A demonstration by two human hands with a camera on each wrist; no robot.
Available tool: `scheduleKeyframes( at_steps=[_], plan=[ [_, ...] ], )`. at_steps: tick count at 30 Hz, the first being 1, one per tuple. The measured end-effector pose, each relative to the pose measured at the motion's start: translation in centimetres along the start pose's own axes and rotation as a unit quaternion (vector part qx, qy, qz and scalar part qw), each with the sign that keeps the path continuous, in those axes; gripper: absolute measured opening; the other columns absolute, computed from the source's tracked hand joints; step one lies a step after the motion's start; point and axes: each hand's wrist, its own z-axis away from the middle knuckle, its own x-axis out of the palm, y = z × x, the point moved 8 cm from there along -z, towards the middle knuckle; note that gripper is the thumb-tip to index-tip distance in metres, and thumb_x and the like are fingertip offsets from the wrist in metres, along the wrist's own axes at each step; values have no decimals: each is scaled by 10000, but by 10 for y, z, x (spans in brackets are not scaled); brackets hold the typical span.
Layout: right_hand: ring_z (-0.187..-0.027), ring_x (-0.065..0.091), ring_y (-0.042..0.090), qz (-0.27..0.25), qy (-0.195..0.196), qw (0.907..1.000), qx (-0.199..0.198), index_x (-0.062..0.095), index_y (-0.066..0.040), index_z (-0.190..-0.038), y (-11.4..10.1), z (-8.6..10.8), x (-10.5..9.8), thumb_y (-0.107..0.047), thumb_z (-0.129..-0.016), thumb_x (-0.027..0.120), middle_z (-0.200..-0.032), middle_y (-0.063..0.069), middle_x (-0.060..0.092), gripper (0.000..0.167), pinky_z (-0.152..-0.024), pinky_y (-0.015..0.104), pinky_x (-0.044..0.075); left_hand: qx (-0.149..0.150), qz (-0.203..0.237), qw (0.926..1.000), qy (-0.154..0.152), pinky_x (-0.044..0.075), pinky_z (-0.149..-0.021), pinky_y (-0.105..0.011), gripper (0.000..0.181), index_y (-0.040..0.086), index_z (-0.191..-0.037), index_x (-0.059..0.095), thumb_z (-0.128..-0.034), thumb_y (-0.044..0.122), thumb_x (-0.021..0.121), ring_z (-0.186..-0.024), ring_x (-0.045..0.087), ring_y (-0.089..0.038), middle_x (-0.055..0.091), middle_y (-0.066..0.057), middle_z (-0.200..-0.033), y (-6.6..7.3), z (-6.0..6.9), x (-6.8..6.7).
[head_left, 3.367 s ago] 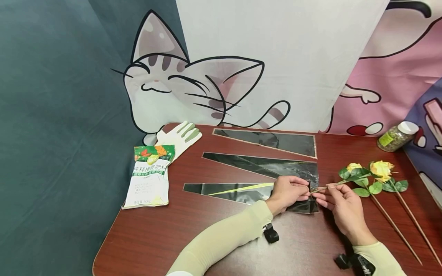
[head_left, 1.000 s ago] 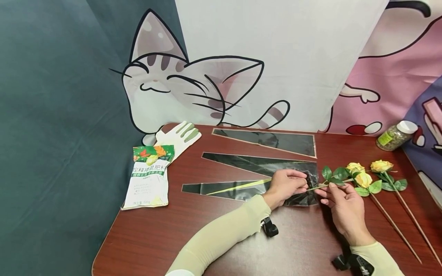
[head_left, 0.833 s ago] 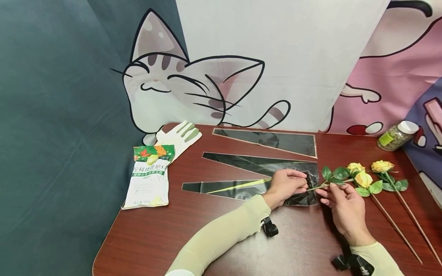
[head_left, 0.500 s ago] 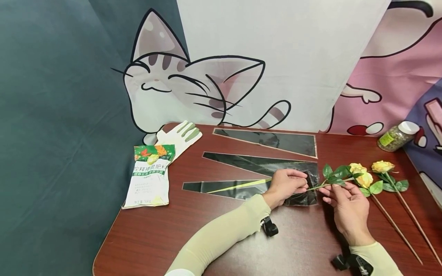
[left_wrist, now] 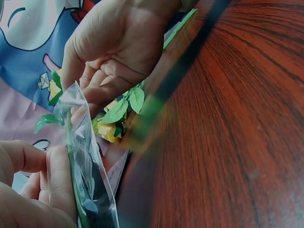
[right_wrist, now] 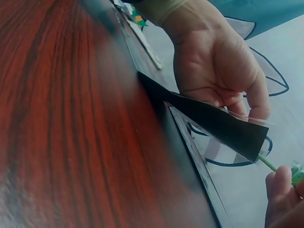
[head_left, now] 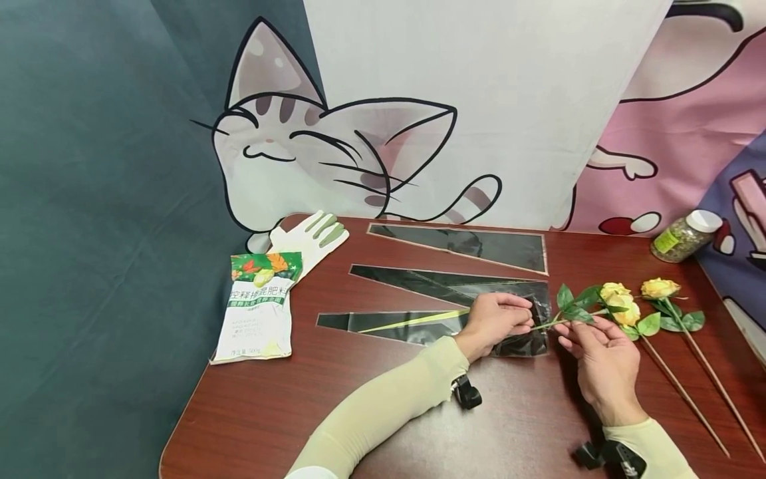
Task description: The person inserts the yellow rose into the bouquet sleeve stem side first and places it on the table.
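Shifted leftward over the last few seconds, the yellow rose (head_left: 576, 313) now sits with its stem (head_left: 544, 325) deeper in the tapered flower sleeve (head_left: 413, 329). That stem runs lengthwise left from the right hand (head_left: 606, 372) — nearer the bloom, pinching it among the leaves — into the wide end, where the left hand (head_left: 493, 324) pinches the sleeve's edge. Chinese print on the fertiliser pouch (head_left: 254, 336) includes 控释 and 肥料; the jar (head_left: 685, 237) label is unreadable.
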Motion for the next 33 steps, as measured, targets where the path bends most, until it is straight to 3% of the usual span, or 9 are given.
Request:
scheduleKeyframes(
  at_steps=[9,15,26,33],
  plan=[
    [-675,800,253,-458,-430,9979,131,555,10,-1003,4,3,5,218,-953,596,-791,177,787,217,-567,303,646,-19,-12,10000,65,627,-590,-214,168,14,-876,808,-834,-127,727,-600,681,-95,748,-32,-748,-1,2,2],
    [-706,806,225,-371,-739,9964,210,541,3,-1000,8,6,9,191,-972,592,-805,178,794,196,-605,286,651,69,-21,10000,28,623,-583,-208,178,31,-862,808,-832,-125,729,-592,675,-87,734,-18,-727,0,4,5],
    [-715,788,146,33,-458,9982,388,543,-61,-965,12,8,5,125,-984,633,-809,60,792,208,-565,217,579,49,-140,9998,167,634,-594,-230,163,43,-858,810,-826,-107,754,-600,693,-100,746,-38,-724,3,5,4],
    [-736,782,127,108,-761,9963,382,556,-76,-908,14,10,10,116,-1004,605,-811,46,793,220,-571,228,574,23,-57,9999,89,638,-609,-234,173,10,-879,812,-822,-136,739,-606,685,-100,739,-46,-716,5,4,4]
  ],
)
